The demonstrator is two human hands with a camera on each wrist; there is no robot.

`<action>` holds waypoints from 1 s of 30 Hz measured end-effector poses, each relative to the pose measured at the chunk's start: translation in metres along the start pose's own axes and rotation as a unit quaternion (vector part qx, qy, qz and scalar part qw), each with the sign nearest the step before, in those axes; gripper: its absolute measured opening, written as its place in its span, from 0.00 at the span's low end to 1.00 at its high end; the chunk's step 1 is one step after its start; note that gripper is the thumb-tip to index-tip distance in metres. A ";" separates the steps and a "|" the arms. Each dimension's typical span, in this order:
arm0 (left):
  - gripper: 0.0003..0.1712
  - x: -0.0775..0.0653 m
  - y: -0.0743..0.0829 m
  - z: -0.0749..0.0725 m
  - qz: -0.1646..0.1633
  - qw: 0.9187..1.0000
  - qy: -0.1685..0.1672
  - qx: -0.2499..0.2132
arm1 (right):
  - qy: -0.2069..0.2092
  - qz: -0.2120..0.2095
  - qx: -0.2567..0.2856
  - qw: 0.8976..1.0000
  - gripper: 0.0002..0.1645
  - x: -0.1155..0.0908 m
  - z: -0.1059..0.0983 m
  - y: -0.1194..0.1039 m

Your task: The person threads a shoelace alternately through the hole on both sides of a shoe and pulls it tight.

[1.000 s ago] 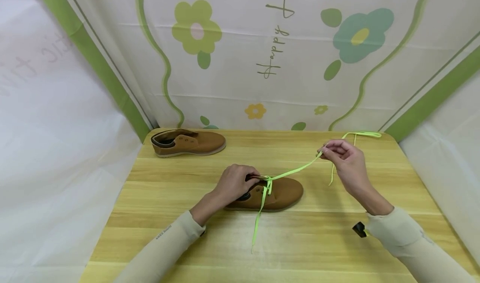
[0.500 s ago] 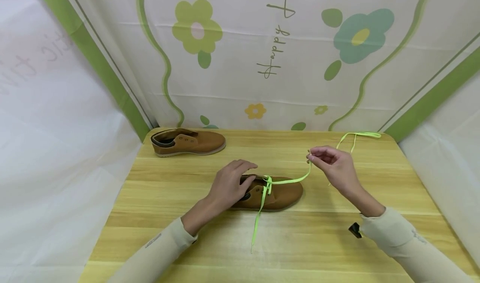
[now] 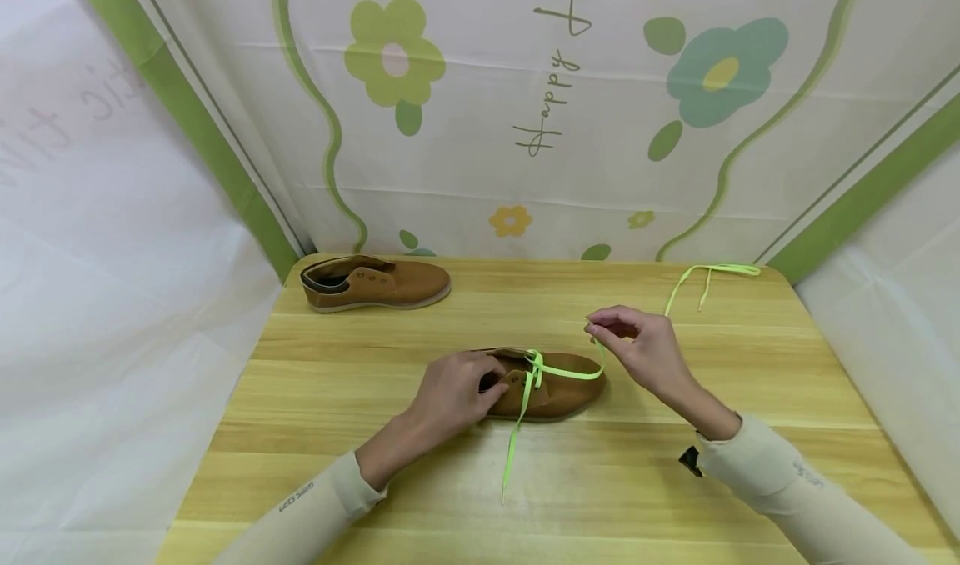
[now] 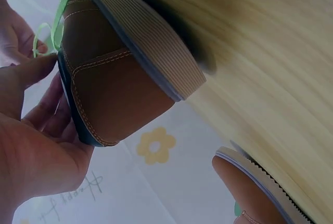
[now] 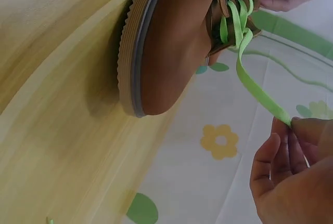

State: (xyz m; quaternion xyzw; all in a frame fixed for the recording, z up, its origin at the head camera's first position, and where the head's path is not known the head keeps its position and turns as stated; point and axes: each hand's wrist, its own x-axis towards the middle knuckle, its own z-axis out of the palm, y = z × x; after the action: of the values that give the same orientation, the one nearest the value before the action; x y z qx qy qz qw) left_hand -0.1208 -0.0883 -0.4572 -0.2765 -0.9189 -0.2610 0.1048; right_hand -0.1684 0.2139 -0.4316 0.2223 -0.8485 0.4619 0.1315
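Note:
A brown shoe [image 3: 558, 398] lies sole down on the wooden table, toe to the right. My left hand [image 3: 450, 390] holds it by the opening, its fingers curled at the collar; the fingertips inside are partly hidden. A neon green shoelace [image 3: 566, 373] runs through eyelets near the front of the opening. One of its ends hangs over the near side onto the table. Just right of the toe, my right hand [image 3: 648, 352] pinches the other end between thumb and fingertips, above the table. The lace [image 5: 260, 96] sags in a loose curve from eyelets to fingers in the right wrist view.
A second brown shoe [image 3: 408, 283], without a lace, stands at the table's back left. Another green shoelace [image 3: 723, 268] lies near the back right corner. White fabric walls with printed flowers rise behind the table [image 3: 600, 498] and at both sides.
My right hand has come left and nearer the shoe with the lace end, and the lace has gone slack. My left hand has let go of the far flap and shifted back over the opening.

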 end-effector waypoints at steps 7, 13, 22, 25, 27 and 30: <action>0.07 -0.001 0.001 0.001 -0.006 1.000 -0.001 -0.006 | -0.019 -0.033 -0.033 0.999 0.05 0.002 0.015 -0.009; 0.06 -0.001 0.002 0.003 0.006 1.000 0.011 0.006 | -0.045 -0.076 -0.038 0.995 0.08 0.001 0.025 -0.013; 0.11 -0.001 0.001 0.009 0.062 0.996 0.067 0.017 | -0.077 -0.158 -0.065 0.982 0.13 0.001 0.037 -0.012; 0.13 -0.002 0.000 0.011 0.087 0.993 0.078 0.026 | -0.080 -0.183 -0.063 0.978 0.14 0.003 0.040 -0.013; 0.14 -0.002 0.000 0.012 0.102 0.991 0.082 0.038 | -0.081 -0.201 -0.058 0.975 0.15 0.004 0.041 -0.015; 0.14 -0.003 0.000 0.013 0.124 0.986 0.089 0.060 | -0.082 -0.229 -0.064 0.968 0.16 0.006 0.044 -0.017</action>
State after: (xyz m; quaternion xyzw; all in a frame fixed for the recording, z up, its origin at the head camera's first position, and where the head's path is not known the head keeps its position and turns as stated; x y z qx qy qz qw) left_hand -0.1189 -0.0823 -0.4692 -0.3571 -0.8787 -0.2137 0.2340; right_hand -0.1655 0.1668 -0.4405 0.4393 -0.8107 0.3440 0.1775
